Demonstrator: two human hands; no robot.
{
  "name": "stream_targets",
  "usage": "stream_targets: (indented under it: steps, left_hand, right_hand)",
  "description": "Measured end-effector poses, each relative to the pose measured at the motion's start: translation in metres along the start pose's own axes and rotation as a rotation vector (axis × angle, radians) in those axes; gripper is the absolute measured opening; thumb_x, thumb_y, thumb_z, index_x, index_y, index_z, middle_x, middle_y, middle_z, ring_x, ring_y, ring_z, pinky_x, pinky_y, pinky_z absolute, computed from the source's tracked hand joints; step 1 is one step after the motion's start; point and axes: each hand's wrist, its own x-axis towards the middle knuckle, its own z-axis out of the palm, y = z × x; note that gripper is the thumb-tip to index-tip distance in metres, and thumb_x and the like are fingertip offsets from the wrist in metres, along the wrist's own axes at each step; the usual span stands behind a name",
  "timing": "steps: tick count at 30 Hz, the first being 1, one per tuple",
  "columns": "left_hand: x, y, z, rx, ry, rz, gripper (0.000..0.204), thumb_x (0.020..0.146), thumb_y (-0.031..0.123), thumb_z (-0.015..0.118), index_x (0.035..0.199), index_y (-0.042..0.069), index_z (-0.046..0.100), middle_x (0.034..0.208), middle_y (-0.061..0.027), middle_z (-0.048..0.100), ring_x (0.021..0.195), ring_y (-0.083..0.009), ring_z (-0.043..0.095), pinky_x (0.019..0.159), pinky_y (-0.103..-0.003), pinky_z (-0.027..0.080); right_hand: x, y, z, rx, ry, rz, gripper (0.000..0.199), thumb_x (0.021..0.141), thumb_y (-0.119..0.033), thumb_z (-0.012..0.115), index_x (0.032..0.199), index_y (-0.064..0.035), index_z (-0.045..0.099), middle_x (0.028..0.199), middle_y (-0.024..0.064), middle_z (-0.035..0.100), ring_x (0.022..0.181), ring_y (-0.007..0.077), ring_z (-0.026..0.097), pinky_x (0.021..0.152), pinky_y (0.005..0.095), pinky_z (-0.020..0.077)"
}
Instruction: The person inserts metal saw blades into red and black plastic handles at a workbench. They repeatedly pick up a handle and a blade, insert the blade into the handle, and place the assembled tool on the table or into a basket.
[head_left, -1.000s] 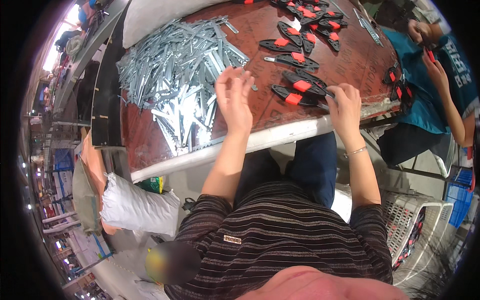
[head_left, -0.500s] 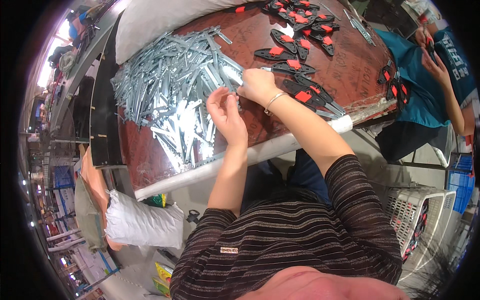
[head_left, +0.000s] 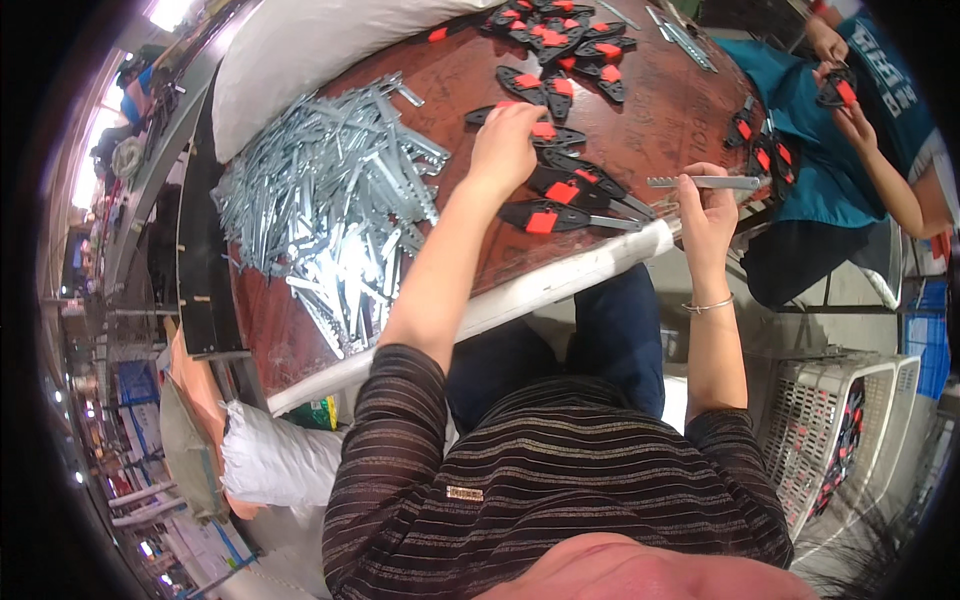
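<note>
My right hand (head_left: pixel 708 215) is raised at the table's near right edge, closed on a grey toothed metal strip (head_left: pixel 722 183) that lies level across its fingertips. My left hand (head_left: pixel 503 152) reaches over the table with bent fingers closed on a black plastic part (head_left: pixel 545 131) with a red tab; the fingertips are partly hidden. Close by lie similar parts, some with metal strips sticking out, such as the black-and-red part (head_left: pixel 545 216). A large heap of metal strips (head_left: pixel 330 180) covers the table's left side.
The reddish-brown table (head_left: pixel 640 135) has a white-wrapped front edge (head_left: pixel 570 262). A white sack (head_left: pixel 300 60) rests at the back left. To the right, a co-worker's hands (head_left: pixel 848 110) hold a black-and-red part. On the floor stand a white plastic crate (head_left: pixel 800 420) and a white bag (head_left: pixel 275 455).
My hands were together beside the strip heap. My right hand has moved right and towards me with a metal strip; my left hand has moved right and away onto the black-and-red parts.
</note>
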Motion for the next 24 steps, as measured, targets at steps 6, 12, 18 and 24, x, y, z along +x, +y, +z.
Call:
stream_targets:
  steps: [6,12,18,24]
  left_hand:
    - [0.033,-0.006,0.004,0.245,-0.442,0.141,0.056,0.065,0.001,0.068,0.12,0.012,0.057,0.121,-0.0074,0.055,0.112,-0.0308,0.052,0.094,-0.04,0.043]
    - [0.035,-0.019,0.009,0.215,-0.376,0.116,0.056,0.065,0.007,0.072,0.119,0.009,0.057,0.114,-0.0098,0.056,0.107,-0.0308,0.054,0.091,-0.039,0.045]
    - [0.001,-0.015,-0.014,-1.059,-0.054,-0.346,0.048,0.086,0.014,0.063,0.126,-0.005,0.047,0.117,-0.0113,0.056,0.102,-0.018,0.056,0.089,-0.029,0.044]
    - [-0.059,0.014,-0.04,-2.388,-0.103,-0.46,0.05,0.089,0.008,0.057,0.133,-0.004,0.037,0.131,-0.0189,0.044,0.124,-0.0329,0.041,0.102,-0.046,0.039]
  right_hand:
    - [-0.017,0.012,-0.035,-0.052,-0.043,0.227,0.015,0.091,-0.013,0.054,0.1,-0.0029,0.06,0.076,0.0017,0.061,0.062,0.0045,0.052,0.054,0.0202,0.0419]
    - [-0.032,0.025,-0.046,0.076,-0.126,0.387,0.024,0.092,-0.011,0.05,0.113,-0.0011,0.058,0.082,0.0036,0.063,0.064,0.0049,0.053,0.055,0.0209,0.0443]
    - [-0.05,-0.016,-0.03,0.497,-0.054,0.627,0.032,0.092,-0.006,0.046,0.123,0.0023,0.052,0.073,-0.0013,0.053,0.056,0.0056,0.043,0.049,0.0191,0.0366]
    - [-0.084,-0.05,-0.003,0.585,-0.58,0.712,0.026,0.096,-0.018,0.046,0.108,0.0007,0.059,0.063,-0.0063,0.038,0.052,0.0018,0.029,0.045,0.0166,0.0206]
